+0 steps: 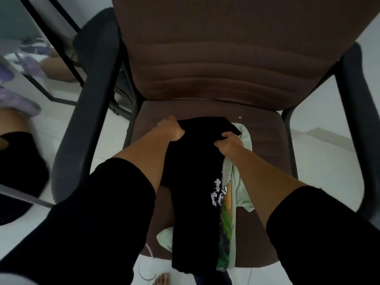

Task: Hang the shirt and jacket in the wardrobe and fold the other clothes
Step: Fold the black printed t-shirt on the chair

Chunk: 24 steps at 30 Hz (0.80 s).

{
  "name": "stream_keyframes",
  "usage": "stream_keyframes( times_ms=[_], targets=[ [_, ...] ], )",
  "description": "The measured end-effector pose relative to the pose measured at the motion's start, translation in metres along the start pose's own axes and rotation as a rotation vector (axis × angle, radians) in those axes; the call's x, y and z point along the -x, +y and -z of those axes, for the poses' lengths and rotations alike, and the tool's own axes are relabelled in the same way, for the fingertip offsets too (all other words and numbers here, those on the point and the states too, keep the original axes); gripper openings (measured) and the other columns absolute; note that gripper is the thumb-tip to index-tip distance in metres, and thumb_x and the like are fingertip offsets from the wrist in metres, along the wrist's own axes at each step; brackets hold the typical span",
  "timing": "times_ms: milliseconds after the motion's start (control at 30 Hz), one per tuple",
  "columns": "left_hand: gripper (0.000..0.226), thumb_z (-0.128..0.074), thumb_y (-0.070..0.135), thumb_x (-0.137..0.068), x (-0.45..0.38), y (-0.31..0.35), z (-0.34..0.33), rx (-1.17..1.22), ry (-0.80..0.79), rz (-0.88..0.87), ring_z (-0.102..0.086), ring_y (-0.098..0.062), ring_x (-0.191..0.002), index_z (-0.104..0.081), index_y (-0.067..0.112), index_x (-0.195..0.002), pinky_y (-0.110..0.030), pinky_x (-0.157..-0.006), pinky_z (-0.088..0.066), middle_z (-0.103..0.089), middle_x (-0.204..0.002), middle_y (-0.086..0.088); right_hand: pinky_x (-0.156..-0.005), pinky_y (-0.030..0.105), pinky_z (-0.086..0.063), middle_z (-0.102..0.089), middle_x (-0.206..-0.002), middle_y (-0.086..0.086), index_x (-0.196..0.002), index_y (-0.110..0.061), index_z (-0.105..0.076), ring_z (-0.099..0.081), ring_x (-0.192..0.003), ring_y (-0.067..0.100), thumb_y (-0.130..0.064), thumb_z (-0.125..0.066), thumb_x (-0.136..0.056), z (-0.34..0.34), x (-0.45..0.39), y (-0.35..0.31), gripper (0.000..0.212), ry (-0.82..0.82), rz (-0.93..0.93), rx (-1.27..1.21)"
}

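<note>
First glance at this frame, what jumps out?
Both hands gripping a black garment stretched lengthwise along the seat of a brown chair: the left hand holds its far left corner, the right hand its far right corner. Under it lies a pale green shirt with a printed picture, peeking out on the right side.

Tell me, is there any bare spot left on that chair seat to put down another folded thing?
Yes: the brown seat is bare on its right side, between the pale green shirt and the right armrest, and along the back under the backrest. The middle is crowded by the black garment and both hands.
</note>
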<state>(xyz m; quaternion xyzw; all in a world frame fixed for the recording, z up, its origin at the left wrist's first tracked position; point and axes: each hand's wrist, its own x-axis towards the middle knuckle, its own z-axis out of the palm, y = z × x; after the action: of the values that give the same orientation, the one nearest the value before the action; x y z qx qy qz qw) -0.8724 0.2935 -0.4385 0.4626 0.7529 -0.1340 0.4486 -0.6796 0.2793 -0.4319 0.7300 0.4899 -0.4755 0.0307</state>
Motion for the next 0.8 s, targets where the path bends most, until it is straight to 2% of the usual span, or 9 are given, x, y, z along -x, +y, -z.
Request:
stream_keyframes(
  times_ms=[67,133,233,267,367,433,600,700,800],
  targets=[
    [0.078,-0.052,0.042,-0.094,-0.006,0.004,-0.005,-0.066,-0.002,0.012,-0.03,-0.035,-0.138,-0.009,0.011,-0.151,-0.047,-0.112,-0.03,-0.023,-0.154,-0.013,-0.099,0.027,-0.04,-0.049,-0.14,0.008,-0.145,-0.015,-0.036,-0.049,-0.127,0.026,-0.025,-0.055,-0.093,-0.004,-0.007,0.003,0.056,-0.003,-0.005,0.002],
    [0.081,-0.051,0.041,-0.095,-0.008,0.008,-0.009,-0.093,-0.026,0.008,-0.035,-0.036,-0.135,-0.004,0.009,-0.152,-0.041,-0.109,-0.034,-0.025,-0.153,-0.016,-0.099,0.024,-0.038,-0.052,-0.139,0.002,-0.143,-0.018,-0.04,-0.047,-0.129,0.02,-0.028,-0.054,-0.093,-0.004,-0.013,0.007,0.053,-0.019,-0.015,0.029],
    [0.062,-0.049,0.035,-0.097,-0.008,0.01,-0.01,-0.091,-0.01,-0.093,-0.038,-0.033,-0.132,-0.024,0.008,-0.148,-0.038,-0.106,-0.036,-0.033,-0.149,-0.014,-0.106,0.03,-0.039,-0.053,-0.136,0.006,-0.139,-0.015,-0.046,-0.05,-0.126,0.025,-0.023,-0.057,-0.091,0.0,-0.007,0.008,0.05,-0.016,-0.02,-0.047],
    [0.053,-0.048,0.032,-0.098,-0.003,0.011,-0.008,-0.057,-0.022,-0.151,-0.043,-0.031,-0.127,-0.032,0.01,-0.144,-0.037,-0.102,-0.039,-0.037,-0.145,-0.013,-0.107,0.035,-0.039,-0.053,-0.136,0.009,-0.136,-0.012,-0.048,-0.05,-0.125,0.027,-0.022,-0.057,-0.091,0.001,-0.005,0.008,0.047,-0.018,-0.011,-0.07],
    [0.019,-0.044,0.021,-0.1,0.018,0.015,-0.003,0.155,-0.028,-0.286,-0.053,-0.018,-0.081,-0.049,0.016,-0.118,-0.029,-0.068,-0.042,-0.053,-0.116,-0.013,-0.104,0.042,-0.043,-0.057,-0.13,0.015,-0.126,-0.003,-0.055,-0.054,-0.12,0.031,-0.028,-0.054,-0.094,0.003,0.008,0.002,0.041,-0.058,-0.005,-0.172],
    [0.006,-0.046,0.018,-0.099,0.042,0.022,0.0,0.264,0.008,-0.324,-0.052,-0.014,-0.07,-0.051,0.019,-0.101,-0.026,-0.059,-0.039,-0.056,-0.096,-0.006,-0.099,0.042,-0.046,-0.056,-0.133,0.01,-0.131,-0.01,-0.052,-0.054,-0.12,0.029,-0.037,-0.051,-0.095,0.005,0.024,-0.004,0.046,-0.11,-0.061,-0.359],
    [0.021,-0.056,0.005,-0.092,0.116,0.038,0.005,0.542,-0.008,-0.47,-0.057,-0.012,-0.072,-0.058,0.019,-0.077,-0.021,-0.065,-0.047,-0.059,-0.077,0.001,-0.092,0.041,-0.044,-0.057,-0.13,0.003,-0.131,-0.015,-0.051,-0.055,-0.117,0.023,-0.053,-0.038,-0.097,0.02,0.082,-0.018,0.053,-0.225,-0.053,-0.762],
    [0.013,-0.06,0.002,-0.088,0.168,0.039,0.016,0.598,-0.013,-0.522,-0.061,-0.014,-0.076,-0.063,0.015,-0.09,-0.023,-0.074,-0.051,-0.063,-0.08,0.0,-0.096,0.045,-0.045,-0.055,-0.121,0.003,-0.133,-0.014,-0.05,-0.055,-0.11,0.023,-0.058,-0.038,-0.094,0.037,0.13,-0.024,0.06,-0.228,0.022,-0.865],
    [0.019,-0.066,0.005,-0.084,0.23,0.035,0.025,0.554,0.006,-0.598,-0.064,-0.014,-0.08,-0.068,0.014,-0.101,-0.024,-0.081,-0.053,-0.067,-0.088,-0.003,-0.099,0.048,-0.045,-0.057,-0.126,0.003,-0.131,-0.016,-0.052,-0.056,-0.112,0.023,-0.064,-0.041,-0.089,0.056,0.188,-0.029,0.065,-0.24,0.111,-0.935]
  ],
)
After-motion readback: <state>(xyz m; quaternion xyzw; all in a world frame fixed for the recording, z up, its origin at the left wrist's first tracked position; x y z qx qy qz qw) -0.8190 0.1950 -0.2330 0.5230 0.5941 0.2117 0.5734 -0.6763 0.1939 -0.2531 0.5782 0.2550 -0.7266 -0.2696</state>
